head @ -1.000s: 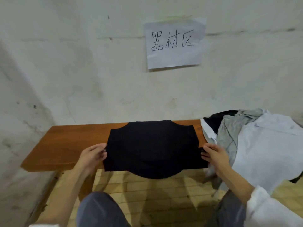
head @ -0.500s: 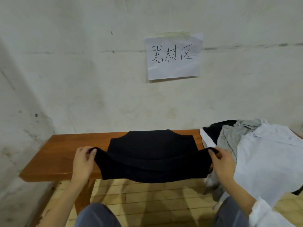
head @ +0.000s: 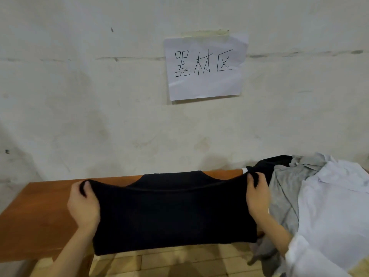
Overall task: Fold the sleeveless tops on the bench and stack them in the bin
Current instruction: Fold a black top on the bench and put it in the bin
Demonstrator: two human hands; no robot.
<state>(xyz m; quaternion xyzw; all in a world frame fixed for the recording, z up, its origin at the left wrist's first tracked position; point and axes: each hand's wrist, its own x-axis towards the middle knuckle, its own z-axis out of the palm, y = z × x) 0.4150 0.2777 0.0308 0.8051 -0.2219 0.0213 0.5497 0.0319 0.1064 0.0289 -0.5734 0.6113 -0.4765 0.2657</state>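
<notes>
A stained wall (head: 79, 96) backs our bench (head: 40, 216). The black top (head: 169, 212) hangs over its middle, a pile (head: 329, 206) at three o'clock. Our left hand (head: 83, 204) and right hand (head: 257, 198) each pinch an upper corner. We judge it soft, light, limp: best held by its edges.

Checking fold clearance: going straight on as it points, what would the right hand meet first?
Probably the dark heaped garment just beyond the right hand gripping the black top; depth is unclear.

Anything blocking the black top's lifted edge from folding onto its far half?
Nothing visible. The left hand and right hand grip the black top; its far half is bare, and the clothes pile lies to its right.
</notes>
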